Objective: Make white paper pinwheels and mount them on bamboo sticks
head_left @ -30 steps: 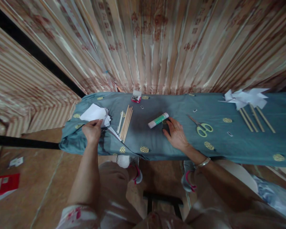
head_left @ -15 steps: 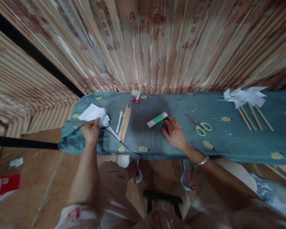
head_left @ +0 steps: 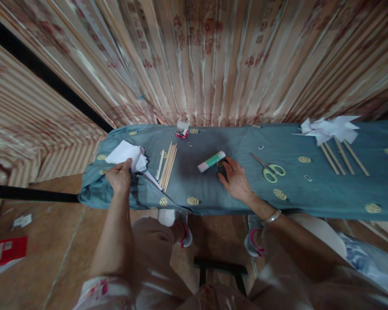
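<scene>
Your left hand (head_left: 119, 176) pinches paper (head_left: 123, 151) by its edge, likely for easy purchase; your right hand (head_left: 236, 180) rests loosely open beside the glue stick (head_left: 211, 162), seemingly placed within reach.

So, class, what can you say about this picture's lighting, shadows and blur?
Head view: dim light, the curtain darkest at upper right; soft shadow on the teal cloth around the glue stick, whose label is too blurred to read; pale glint on the bracelet below the right hand.
</scene>
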{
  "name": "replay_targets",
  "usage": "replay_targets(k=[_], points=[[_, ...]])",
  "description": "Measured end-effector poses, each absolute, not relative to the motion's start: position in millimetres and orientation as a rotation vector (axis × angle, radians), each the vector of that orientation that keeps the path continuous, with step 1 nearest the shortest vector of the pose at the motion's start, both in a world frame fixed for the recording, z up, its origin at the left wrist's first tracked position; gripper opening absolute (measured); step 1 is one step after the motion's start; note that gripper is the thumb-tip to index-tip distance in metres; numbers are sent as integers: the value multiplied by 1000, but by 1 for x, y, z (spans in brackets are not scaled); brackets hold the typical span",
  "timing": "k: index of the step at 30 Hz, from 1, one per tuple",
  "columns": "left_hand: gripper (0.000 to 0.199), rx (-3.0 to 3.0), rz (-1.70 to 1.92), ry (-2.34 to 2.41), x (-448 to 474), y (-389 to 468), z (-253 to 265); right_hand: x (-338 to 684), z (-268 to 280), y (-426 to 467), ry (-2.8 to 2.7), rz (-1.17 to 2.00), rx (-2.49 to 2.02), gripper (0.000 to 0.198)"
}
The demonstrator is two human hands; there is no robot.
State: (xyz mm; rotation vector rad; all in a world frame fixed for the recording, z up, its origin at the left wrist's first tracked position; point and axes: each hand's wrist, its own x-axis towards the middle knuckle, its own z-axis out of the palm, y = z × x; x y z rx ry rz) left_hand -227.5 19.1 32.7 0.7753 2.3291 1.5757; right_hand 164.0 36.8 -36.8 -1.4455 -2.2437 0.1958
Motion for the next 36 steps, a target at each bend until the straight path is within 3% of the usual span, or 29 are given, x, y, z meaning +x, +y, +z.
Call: replay_targets(k=[11,17,20,27,36], points=[[2,826,1814,2189,-201,15,69,167,-38,42,-2113,313,-1372,48],[10,779,1963,1838,-124,-2,99,182,-16,38,-2057,354,-1324,52],[21,709,1780,1459,-78,-1,93,191,-4,31,-2046,343,-1309,53],[41,596,1335,1193,5,4,53,225,-3,15,-2089,306,-1286,63],[33,554,1191,1119,44,10,23,284,2,4,-1932,208,-1534,49]])
